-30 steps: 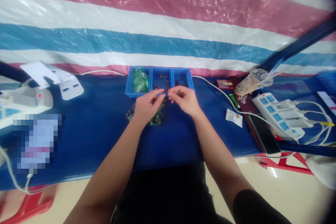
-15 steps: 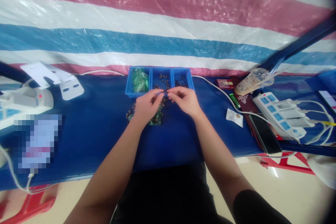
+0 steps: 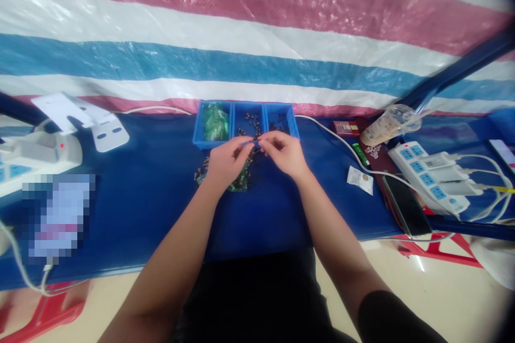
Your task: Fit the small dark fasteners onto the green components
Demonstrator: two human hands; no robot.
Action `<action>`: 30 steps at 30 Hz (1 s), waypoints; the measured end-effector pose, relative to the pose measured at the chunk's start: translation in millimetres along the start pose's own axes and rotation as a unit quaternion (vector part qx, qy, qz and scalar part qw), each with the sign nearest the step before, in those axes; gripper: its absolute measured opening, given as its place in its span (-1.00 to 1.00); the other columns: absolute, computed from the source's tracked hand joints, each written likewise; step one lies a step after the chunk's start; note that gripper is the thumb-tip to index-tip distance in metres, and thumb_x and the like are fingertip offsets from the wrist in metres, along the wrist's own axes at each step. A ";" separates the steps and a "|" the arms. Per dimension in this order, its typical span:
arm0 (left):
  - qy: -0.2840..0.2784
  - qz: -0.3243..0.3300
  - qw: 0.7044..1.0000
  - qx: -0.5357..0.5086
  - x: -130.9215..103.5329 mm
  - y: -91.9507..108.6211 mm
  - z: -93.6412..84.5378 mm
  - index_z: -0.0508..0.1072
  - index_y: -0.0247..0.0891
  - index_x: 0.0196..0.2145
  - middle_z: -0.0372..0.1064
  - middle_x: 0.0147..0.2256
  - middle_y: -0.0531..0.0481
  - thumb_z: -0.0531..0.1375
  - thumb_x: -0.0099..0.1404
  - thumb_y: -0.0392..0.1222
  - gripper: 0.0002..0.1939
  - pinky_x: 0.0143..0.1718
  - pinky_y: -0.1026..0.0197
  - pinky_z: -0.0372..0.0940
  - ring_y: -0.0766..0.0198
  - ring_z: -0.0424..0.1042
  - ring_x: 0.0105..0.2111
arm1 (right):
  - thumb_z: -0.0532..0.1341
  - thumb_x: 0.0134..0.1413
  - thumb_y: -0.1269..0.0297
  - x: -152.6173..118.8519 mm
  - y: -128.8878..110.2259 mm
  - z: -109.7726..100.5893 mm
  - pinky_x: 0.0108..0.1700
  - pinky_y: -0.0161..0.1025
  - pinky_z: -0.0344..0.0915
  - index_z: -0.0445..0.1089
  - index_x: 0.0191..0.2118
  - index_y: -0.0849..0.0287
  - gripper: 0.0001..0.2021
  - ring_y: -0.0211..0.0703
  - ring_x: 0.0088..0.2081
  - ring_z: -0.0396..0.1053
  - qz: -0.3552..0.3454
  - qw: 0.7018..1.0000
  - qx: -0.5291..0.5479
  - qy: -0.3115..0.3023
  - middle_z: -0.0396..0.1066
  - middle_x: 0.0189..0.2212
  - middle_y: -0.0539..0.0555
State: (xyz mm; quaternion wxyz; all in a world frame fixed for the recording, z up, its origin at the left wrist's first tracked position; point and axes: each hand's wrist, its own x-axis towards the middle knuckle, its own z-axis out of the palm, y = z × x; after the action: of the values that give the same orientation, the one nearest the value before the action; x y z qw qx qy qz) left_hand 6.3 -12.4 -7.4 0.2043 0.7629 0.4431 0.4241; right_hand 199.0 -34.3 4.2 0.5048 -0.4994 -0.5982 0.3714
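My left hand (image 3: 230,159) and my right hand (image 3: 285,153) meet fingertip to fingertip just in front of the blue divided bin (image 3: 213,144). Thumb and fingers are pinched on both sides; whatever sits between them is too small to make out. Green plastic bags (image 3: 216,122) fill the bin's left compartment. In the middle one lie small dark and brassy parts (image 3: 252,117), and the right one holds small black pieces (image 3: 277,120). Under and beside my left hand, more small metal parts rest on a green bag (image 3: 240,182), partly hidden by the hand.
To the right are a plastic drink cup (image 3: 386,126), a white sachet (image 3: 360,179), a dark phone (image 3: 406,204) and a power strip (image 3: 428,177) with cables. A white stand (image 3: 108,136) and a blurred-out phone (image 3: 60,217) are on the left. A striped sheet (image 3: 257,37) hangs behind.
Both hands stay pinched together at almost the same spot, with only slight finger movement. The view has shifted very slightly.
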 end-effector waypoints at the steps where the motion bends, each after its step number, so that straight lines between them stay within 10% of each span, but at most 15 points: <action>1: -0.002 -0.002 1.000 -0.002 0.2 0.2 -0.2 0.59 -0.21 -0.06 0.56 -0.38 0.03 0.21 0.42 -0.04 -0.73 -0.35 0.32 0.32 0.38 0.46 -0.48 | 0.32 0.19 0.07 0.0 0.3 0.2 -0.34 -0.27 0.42 0.55 -0.15 0.15 -0.74 -0.27 -0.47 0.45 -0.004 1.000 -0.004 0.000 0.54 -0.43 0.02; 30: 0.004 0.004 1.000 -0.010 0.0 -1.3 2.0 0.58 -0.21 -0.03 0.56 -0.39 0.05 0.24 0.39 -0.04 -0.71 -0.33 0.33 0.35 0.40 0.44 -0.50 | 0.25 0.27 0.07 -1.2 -4.7 0.3 -0.37 -0.28 0.39 0.49 -0.18 0.16 -0.75 -0.27 -0.49 0.44 -0.020 1.000 -0.012 -0.014 0.51 -0.46 0.01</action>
State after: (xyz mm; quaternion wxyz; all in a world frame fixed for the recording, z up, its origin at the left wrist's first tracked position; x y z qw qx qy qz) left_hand 7.3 -11.6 -9.5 0.2084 0.7608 0.4369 0.4323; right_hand 197.7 -36.5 8.4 0.4979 -0.4884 -0.6195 0.3604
